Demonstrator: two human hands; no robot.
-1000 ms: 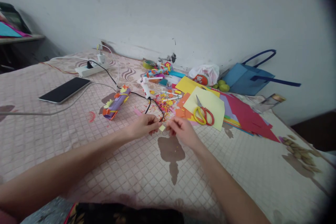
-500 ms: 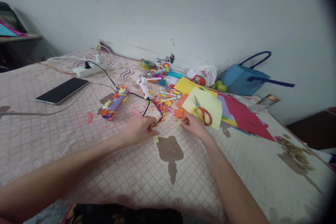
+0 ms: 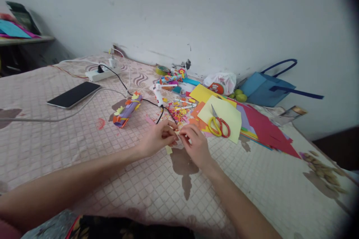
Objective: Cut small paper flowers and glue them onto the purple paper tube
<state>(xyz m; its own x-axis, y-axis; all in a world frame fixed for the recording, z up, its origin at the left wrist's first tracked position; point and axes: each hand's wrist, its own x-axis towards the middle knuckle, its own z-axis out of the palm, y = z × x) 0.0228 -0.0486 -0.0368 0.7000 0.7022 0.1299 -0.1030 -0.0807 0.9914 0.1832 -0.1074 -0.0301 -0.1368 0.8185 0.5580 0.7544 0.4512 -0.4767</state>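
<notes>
My left hand (image 3: 158,139) is closed, thumb and fingers pinched together; what it holds, if anything, is too small to name. Fingertip to fingertip with it, my right hand (image 3: 195,143) pinches a tiny pale yellow paper piece, mostly hidden by the fingers. Just under the left fingers lies a pale yellow paper strip (image 3: 168,149) on the tablecloth. Scissors (image 3: 218,123) with yellow and red handles rest on a pale yellow sheet (image 3: 233,119), right of my right hand. To the left lies a purple paper roll (image 3: 127,112) with yellow and orange paper flowers.
Behind my hands, a white glue gun (image 3: 158,95) stands with its black cord near my fingers. Colourful paper scraps (image 3: 182,112) lie beside it. Further out are a phone (image 3: 74,94), a power strip (image 3: 98,74), red paper sheets (image 3: 266,129) and a blue bag (image 3: 265,87).
My right hand has moved left, bringing its fingertips to my left hand's fingertips. The whole view has shifted slightly, so the table things appear further right.
</notes>
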